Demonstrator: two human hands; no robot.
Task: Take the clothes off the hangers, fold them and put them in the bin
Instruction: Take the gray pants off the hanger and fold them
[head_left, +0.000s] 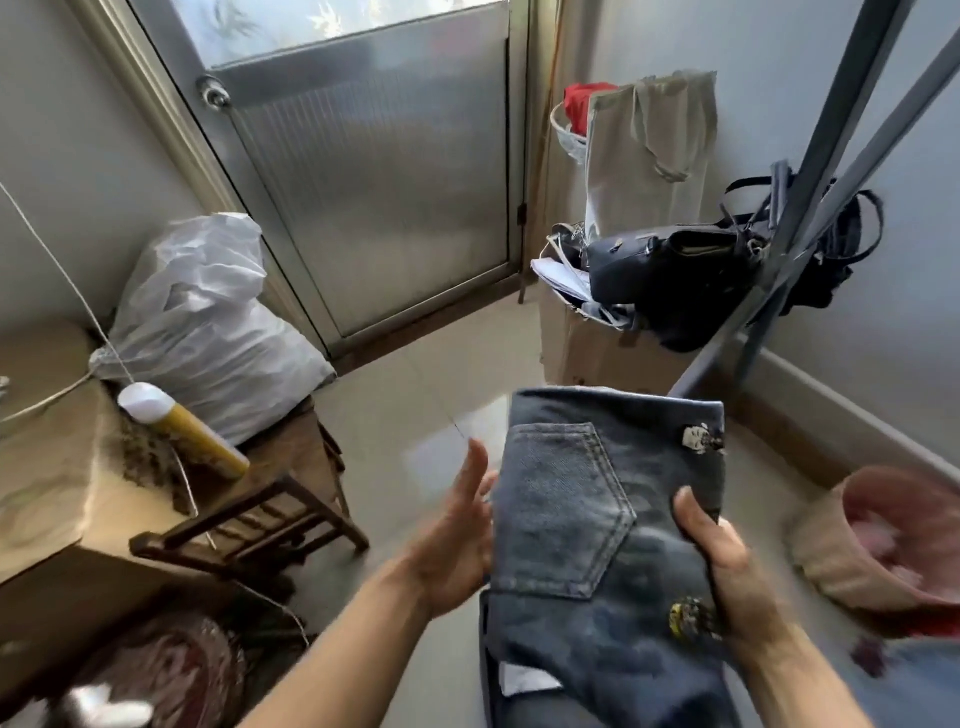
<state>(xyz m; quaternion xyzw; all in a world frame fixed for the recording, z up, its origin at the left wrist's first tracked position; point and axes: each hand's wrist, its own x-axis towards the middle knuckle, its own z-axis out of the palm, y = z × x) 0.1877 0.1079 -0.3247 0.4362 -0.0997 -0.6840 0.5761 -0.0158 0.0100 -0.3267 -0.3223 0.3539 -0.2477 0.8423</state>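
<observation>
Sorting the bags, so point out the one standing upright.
The beige tote bag, standing tall behind the dark handbag on the right; the handbag lies slumped, and the white sack at left sags.

jeans (597, 519) between both hands — bin (826, 551) to their right, chair (270, 514) left.

Two hands (457, 540) (727, 566), one jeans (571, 509), one bin (831, 556)

Matt blue denim jeans (597, 519), glossy floor tiles (415, 415), dark wooden chair (249, 525), crinkled white plastic sack (208, 322).
</observation>
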